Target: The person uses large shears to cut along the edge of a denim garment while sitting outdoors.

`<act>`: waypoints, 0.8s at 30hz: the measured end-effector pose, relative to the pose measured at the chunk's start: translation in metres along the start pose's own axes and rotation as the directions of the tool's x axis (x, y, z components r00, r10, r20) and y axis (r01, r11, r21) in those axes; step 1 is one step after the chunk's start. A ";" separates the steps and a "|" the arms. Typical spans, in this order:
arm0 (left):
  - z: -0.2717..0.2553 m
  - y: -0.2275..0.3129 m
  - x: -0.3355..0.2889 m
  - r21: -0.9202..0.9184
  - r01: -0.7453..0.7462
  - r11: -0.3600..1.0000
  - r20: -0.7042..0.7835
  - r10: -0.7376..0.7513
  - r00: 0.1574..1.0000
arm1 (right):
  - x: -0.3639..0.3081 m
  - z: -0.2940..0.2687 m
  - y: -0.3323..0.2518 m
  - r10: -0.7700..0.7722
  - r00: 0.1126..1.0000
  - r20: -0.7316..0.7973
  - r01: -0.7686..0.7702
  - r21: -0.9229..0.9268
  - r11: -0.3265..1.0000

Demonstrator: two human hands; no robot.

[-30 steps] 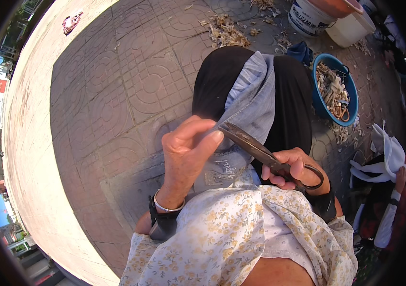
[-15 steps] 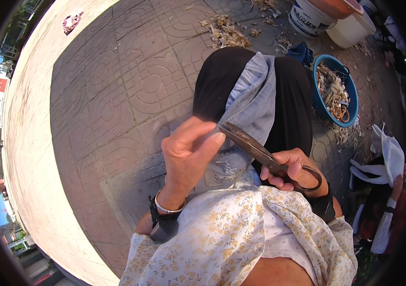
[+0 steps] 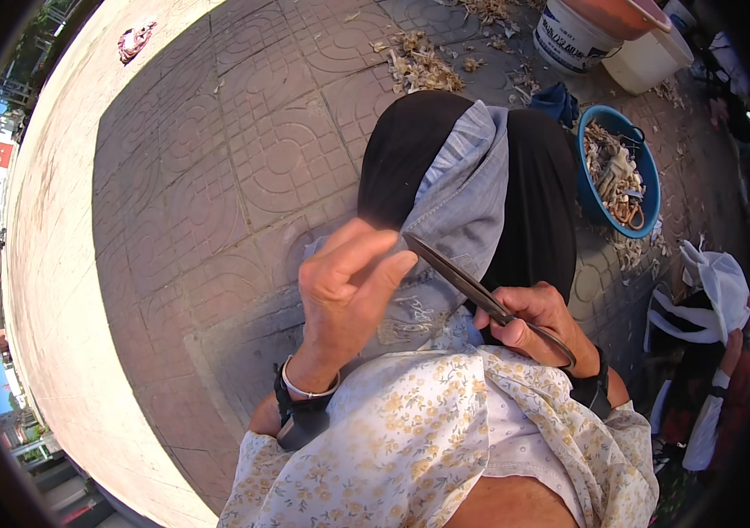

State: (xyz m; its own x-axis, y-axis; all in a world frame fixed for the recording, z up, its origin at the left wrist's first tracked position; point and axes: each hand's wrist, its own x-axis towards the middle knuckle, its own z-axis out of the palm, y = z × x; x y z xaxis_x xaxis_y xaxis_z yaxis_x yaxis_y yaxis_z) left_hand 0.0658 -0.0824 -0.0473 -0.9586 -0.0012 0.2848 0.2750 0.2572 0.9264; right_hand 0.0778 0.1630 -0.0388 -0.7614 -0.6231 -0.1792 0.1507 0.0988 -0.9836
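My right hand [image 3: 538, 321] is wrapped round the handles of a pair of dark metal scissors [image 3: 456, 276]. The blades point up and left over my lap, seen nearly edge-on. At the blade tips is my left hand [image 3: 344, 286], with thumb and forefinger drawn close together in a pinch. Whatever those fingertips hold, if anything, is too small to make out. Beneath both hands lies a grey-blue denim cloth [image 3: 467, 211], draped between my knees in black trousers [image 3: 533, 194].
Right of my knees stands a blue basin [image 3: 586, 180] full of dry scraps. Dry peelings [image 3: 423, 66] litter the patterned paving ahead. Beyond are a white bucket [image 3: 564, 40] and a pale tub [image 3: 648, 62]. Another person's arm [image 3: 714, 405] and white cloth [image 3: 718, 286] show at the right.
The scissors have turned in my right hand, so the blades now show narrow and edge-on. My right fingers have shifted round the handles. The left hand has barely moved.
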 end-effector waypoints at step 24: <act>-0.002 -0.008 0.001 -0.397 0.227 0.889 0.103 -0.203 0.974 | -0.007 -0.012 -0.005 0.157 0.983 0.092 -0.178 0.325 0.929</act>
State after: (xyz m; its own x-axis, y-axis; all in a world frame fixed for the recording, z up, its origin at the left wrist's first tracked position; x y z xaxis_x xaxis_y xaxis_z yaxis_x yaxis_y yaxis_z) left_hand 0.0631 -0.0863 -0.0541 -0.9969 0.0461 0.0643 0.0564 -0.1553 0.9862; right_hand 0.0751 0.1759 -0.0326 -0.6673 -0.6684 -0.3287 0.4806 -0.0492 -0.8756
